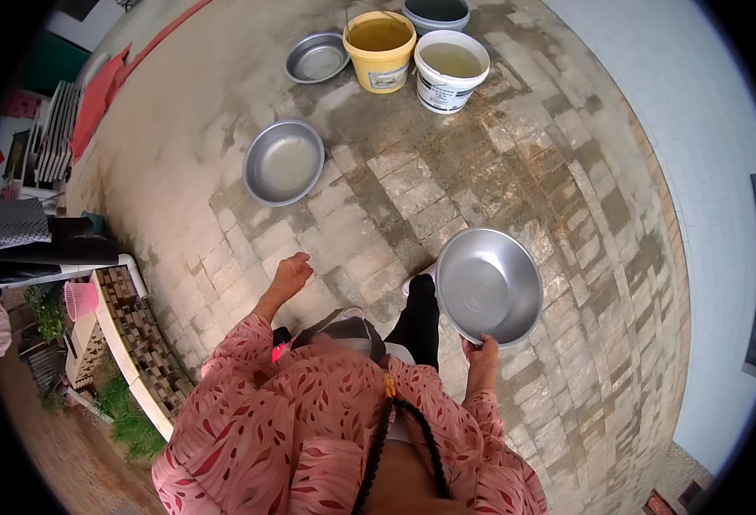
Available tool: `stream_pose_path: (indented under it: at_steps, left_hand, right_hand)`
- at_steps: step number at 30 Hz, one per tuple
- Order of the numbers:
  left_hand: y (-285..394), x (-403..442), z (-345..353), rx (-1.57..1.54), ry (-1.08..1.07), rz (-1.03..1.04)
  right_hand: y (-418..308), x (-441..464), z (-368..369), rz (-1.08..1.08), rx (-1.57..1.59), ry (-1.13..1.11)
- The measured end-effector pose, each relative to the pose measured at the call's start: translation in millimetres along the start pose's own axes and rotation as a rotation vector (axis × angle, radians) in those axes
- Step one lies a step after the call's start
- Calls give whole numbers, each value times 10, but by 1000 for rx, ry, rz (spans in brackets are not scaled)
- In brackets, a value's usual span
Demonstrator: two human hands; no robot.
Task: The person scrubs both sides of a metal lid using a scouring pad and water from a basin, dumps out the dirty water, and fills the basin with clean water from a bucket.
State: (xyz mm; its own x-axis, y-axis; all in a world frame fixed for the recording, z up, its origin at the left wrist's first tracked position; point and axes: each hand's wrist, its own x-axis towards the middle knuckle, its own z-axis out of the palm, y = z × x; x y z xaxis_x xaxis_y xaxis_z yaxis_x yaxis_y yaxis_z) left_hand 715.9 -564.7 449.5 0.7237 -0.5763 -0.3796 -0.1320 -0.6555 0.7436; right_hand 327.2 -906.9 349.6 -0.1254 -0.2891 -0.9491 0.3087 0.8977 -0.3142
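My right hand (481, 349) grips the near rim of a round silver metal basin (491, 283), which is held off to my right with its inside facing up. Nothing shows inside that basin. In front of my body on the left, my left hand (292, 275) is in the air with its fingers curled in, and no object shows in it. Farther ahead, a second metal basin (283, 163) rests on the paving, apart from both hands.
A third metal basin (318, 58) stands beside a yellow bucket (379, 56), a white bucket (448, 77) and a grey tub (436, 12), which hold liquid. At left are a tiled low wall (133, 330) and a pink basket (81, 299). A pale wall (695, 172) runs along the right.
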Motion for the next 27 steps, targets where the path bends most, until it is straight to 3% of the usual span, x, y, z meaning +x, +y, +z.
stream_pose_path:
  at_steps: [3, 7, 8, 9, 14, 16, 18, 19, 20, 22, 24, 27]
  left_hand:
    - [-216, 324, 189, 63, -10, -104]
    - [-100, 861, 352, -14, 7, -170]
    - [-41, 994, 393, -49, 33, -179]
    - [494, 1207, 299, -170, 3, -354]
    - [881, 3008, 174, -350, 34, -356]
    - [1109, 4018, 141, -307, 38, -267]
    - [777, 5877, 346, -242, 125, 100]
    - [1256, 6420, 264, -45, 130, 132]
    - [1669, 6783, 223, 150, 121, 134]
    - [1472, 7867, 371, 96, 79, 186]
    - [1801, 8601, 413, 240, 215, 366]
    - [2021, 9454, 528, 404, 154, 385]
  right_hand:
    - [-405, 225, 495, 82, -20, -10]
    - [-1006, 111, 1348, -68, -179, 45]
    - [-1123, 113, 1557, -89, -210, 60]
    - [-1215, 133, 1758, -109, -240, 71]
    - [-1516, 336, 2761, -65, -226, 40]
    - [-1553, 534, 3064, -64, -234, 32]
    - [-1541, 732, 3673, -61, -244, 43]
    - [-1572, 761, 3783, -53, -260, 62]
    - [-1557, 874, 3820, -57, -254, 141]
    - [-1413, 1313, 3923, -67, -220, 269]
    - [-1336, 1440, 4289, -38, -144, 214]
    - [-1238, 1788, 4615, 18, -50, 190]
